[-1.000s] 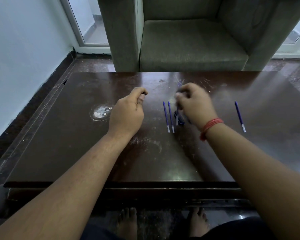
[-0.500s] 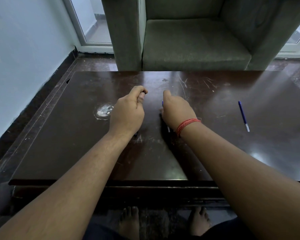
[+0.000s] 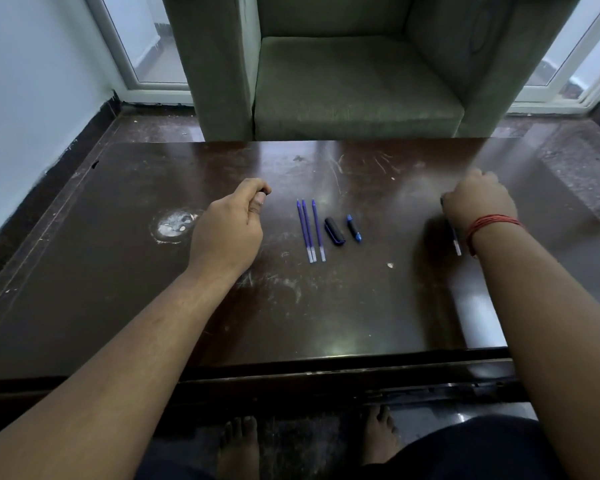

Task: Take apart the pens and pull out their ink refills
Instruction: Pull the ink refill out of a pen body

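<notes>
Dark brown table (image 3: pixel 326 306), glossy and heavily scratched, with a pale round blotch (image 3: pixel 174 225) worn into the finish left of centre. Beyond it stands a grey-green fabric armchair (image 3: pixel 354 84), its back cut off by the top of the frame. White-framed glass doors show on either side, also cropped.

Three refills (image 3: pixel 310 230) lie side by side at mid-table, thin blue tubes with clear near ends, roughly parallel and close together; whether they touch cannot be told. Just right of them lies a short black cap-like piece (image 3: pixel 334 231), rounded and shiny. Beside that lies a smaller black piece with blue ends (image 3: pixel 354 228). Which pen part each one is cannot be made out.

Left hand (image 3: pixel 227 225) is off to the left of the refills, fingers curled into a loose fist, thumb against the forefinger. Whether anything is inside the fist is hidden.

Right hand (image 3: pixel 478 199) is well to the right, knuckles up and fingers curled down toward the tabletop, with a red thread band (image 3: pixel 489 225) round the wrist. A fourth refill (image 3: pixel 455 242) lies under this hand; only its near clear end and a little of the dark tube show. The fingertips are hidden, so grip or mere contact cannot be told.

Bare feet (image 3: pixel 239 445) show under the table edge, partly cut off.
</notes>
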